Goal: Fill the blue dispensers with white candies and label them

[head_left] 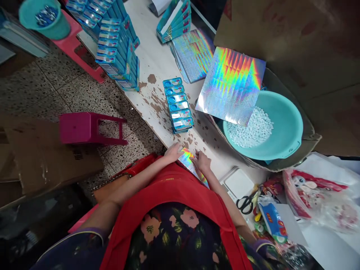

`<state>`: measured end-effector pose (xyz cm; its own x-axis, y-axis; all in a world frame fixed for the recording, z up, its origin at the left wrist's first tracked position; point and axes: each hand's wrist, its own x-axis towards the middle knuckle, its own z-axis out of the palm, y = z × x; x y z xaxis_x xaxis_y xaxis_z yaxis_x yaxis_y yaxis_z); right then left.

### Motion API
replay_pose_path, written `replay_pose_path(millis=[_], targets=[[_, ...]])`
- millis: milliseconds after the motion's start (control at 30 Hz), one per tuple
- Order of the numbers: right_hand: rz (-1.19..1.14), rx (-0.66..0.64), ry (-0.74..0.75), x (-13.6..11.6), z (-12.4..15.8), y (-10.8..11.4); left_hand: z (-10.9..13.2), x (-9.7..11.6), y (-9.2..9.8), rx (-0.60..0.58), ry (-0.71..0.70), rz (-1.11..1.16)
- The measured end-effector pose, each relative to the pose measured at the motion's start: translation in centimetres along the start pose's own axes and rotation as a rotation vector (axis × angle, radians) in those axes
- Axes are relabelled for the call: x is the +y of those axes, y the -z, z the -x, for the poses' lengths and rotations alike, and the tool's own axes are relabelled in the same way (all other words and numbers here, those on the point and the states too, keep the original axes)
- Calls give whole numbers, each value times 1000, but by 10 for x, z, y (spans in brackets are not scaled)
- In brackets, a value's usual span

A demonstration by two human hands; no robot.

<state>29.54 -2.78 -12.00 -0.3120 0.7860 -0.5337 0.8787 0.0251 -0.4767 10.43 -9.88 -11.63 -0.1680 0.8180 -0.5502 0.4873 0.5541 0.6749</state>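
At the table's near edge, close to the red apron, lies a holographic foil sheet (187, 158) with rainbow shine. My left hand (173, 153) is at its left edge, fingers curled together against the foil. On the opposite side my right hand (201, 162) pinches the foil between thumb and fingers. The foil's lower part runs down behind my right forearm. Just beyond my hands stands a row of small blue tins (177, 107), overlapping one another in a line.
A turquoise basin (284, 131) of white candies (253, 129) sits in a cardboard box, a foil sheet (232, 86) over its rim. Displays of blue tins (118, 60) stand back left. Scissors (245, 203) and a white scale (237, 182) lie right. A magenta stool (78, 127) stands on the floor.
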Motion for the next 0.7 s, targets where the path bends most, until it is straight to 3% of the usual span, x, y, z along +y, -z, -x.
replay_pose_path(millis=[100, 200, 300, 467, 700], targets=[[-157, -67, 85, 5, -2, -4, -20, 8, -5, -144, -72, 90], [-237, -50, 135, 3, 0, -1, -32, 15, 0, -214, -201, 52], [-160, 29, 206, 0, 8, 2, -34, 22, 5, -215, -167, -31], [167, 192, 300, -6, 28, -3, -35, 30, 4, -170, -116, -47], [334, 173, 403, 0, 40, -17, -44, 34, -3, -141, -38, -29]])
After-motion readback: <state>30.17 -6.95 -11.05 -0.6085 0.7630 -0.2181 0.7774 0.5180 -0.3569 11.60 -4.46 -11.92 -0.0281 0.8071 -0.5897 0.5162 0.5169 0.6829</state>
